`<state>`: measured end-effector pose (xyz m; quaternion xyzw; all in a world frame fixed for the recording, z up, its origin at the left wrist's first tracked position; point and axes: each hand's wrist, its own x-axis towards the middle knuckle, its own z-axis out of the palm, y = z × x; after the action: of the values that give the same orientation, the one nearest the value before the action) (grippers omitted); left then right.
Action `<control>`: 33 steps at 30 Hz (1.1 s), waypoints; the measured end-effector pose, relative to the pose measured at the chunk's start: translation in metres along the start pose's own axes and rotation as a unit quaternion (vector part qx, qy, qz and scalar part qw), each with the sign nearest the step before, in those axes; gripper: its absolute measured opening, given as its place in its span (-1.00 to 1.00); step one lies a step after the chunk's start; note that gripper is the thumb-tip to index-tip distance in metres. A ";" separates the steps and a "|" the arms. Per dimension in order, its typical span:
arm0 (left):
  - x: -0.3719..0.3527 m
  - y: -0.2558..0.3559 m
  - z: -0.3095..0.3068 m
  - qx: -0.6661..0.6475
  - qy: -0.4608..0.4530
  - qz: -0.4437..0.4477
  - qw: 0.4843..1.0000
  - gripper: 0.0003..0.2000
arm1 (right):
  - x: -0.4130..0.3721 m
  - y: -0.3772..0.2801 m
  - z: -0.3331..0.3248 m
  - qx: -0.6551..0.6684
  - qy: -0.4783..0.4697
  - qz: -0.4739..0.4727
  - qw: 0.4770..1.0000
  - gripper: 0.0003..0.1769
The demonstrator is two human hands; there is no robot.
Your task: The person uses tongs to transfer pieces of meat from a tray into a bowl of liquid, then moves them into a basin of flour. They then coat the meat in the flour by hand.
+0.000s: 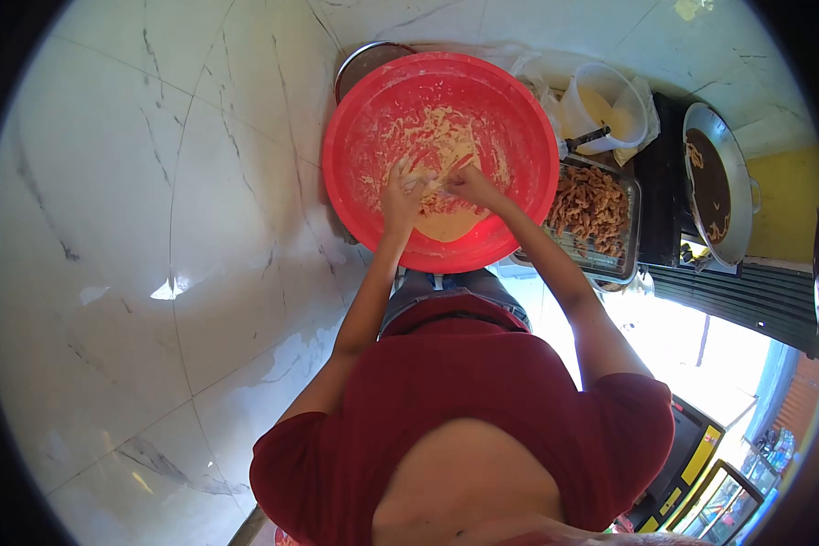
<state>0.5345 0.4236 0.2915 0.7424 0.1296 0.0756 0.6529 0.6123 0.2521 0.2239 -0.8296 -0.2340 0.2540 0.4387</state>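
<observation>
Both hands are inside a wide red plastic basin (348,196) of pale flour and thin, flour-coated strips (441,132). My left hand (404,193) is at the middle of the basin, dusted with flour, its fingers apart among the coated strips. Just to its right, my right hand (470,185) has its fingers bent together over the flour. What they pinch, if anything, is too small to make out. Smooth flour (450,226) lies heaped along the near side of the basin.
Right of the basin, a wire-racked tray (630,259) holds browned fried pieces (591,205). Behind it stands a translucent bucket (628,100) with yellowish contents and a black handle across its rim. Farther right, a large pan (742,196) of dark oil contains frying pieces. A tiled wall (155,227) rises at left.
</observation>
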 end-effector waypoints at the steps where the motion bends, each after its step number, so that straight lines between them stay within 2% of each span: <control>1: -0.003 0.005 -0.004 0.028 0.031 -0.004 0.999 -0.60 | 0.011 0.012 0.004 -0.067 -0.031 0.017 0.997 -0.83; 3: -0.005 -0.015 -0.020 0.048 0.050 0.038 0.997 -0.65 | 0.026 0.033 0.014 -0.202 -0.093 0.051 0.974 -0.82; 6: -0.018 -0.009 -0.043 0.120 0.069 0.082 0.987 -0.69 | 0.032 0.057 0.045 -0.233 -0.032 -0.024 0.972 -0.80; 9: -0.033 -0.002 -0.053 0.151 0.069 0.122 0.979 -0.72 | 0.026 0.046 0.066 -0.217 -0.035 0.001 0.976 -0.82; 12: -0.037 -0.012 -0.053 0.163 0.080 0.140 0.973 -0.73 | 0.014 0.036 0.073 -0.252 -0.133 -0.029 0.958 -0.78; 15: -0.040 -0.018 -0.049 0.195 0.082 0.146 0.966 -0.73 | 0.003 0.034 0.079 -0.335 -0.275 -0.001 0.901 -0.74; 18: -0.041 -0.015 -0.049 0.211 0.077 0.137 0.965 -0.72 | -0.018 0.032 0.081 -0.297 -0.254 0.030 0.920 -0.75; 21: -0.041 -0.013 -0.048 0.215 0.070 0.141 0.964 -0.72 | -0.024 0.028 0.070 -0.298 -0.267 -0.015 0.916 -0.74; 24: -0.041 -0.013 -0.049 0.210 0.067 0.141 0.965 -0.71 | -0.012 0.022 0.049 -0.244 -0.372 -0.043 0.895 -0.75; 25: -0.041 -0.012 -0.048 0.207 0.066 0.138 0.966 -0.71 | -0.008 0.026 0.042 -0.177 -0.372 0.006 0.911 -0.76; 27: -0.041 -0.011 -0.049 0.206 0.058 0.136 0.967 -0.71 | 0.000 0.034 0.028 -0.037 -0.365 0.104 0.924 -0.78; 30: -0.041 -0.011 -0.049 0.209 0.054 0.132 0.967 -0.71 | 0.015 0.045 0.015 -0.176 -0.262 0.060 0.947 -0.82; 33: -0.040 -0.014 -0.050 0.219 0.054 0.129 0.966 -0.70 | 0.029 0.085 0.041 -0.172 0.022 -0.042 0.984 -0.81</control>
<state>0.4805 0.4608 0.2866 0.8723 0.0810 0.1696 0.4514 0.6231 0.2516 0.1255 -0.8873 -0.2992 0.1731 0.3052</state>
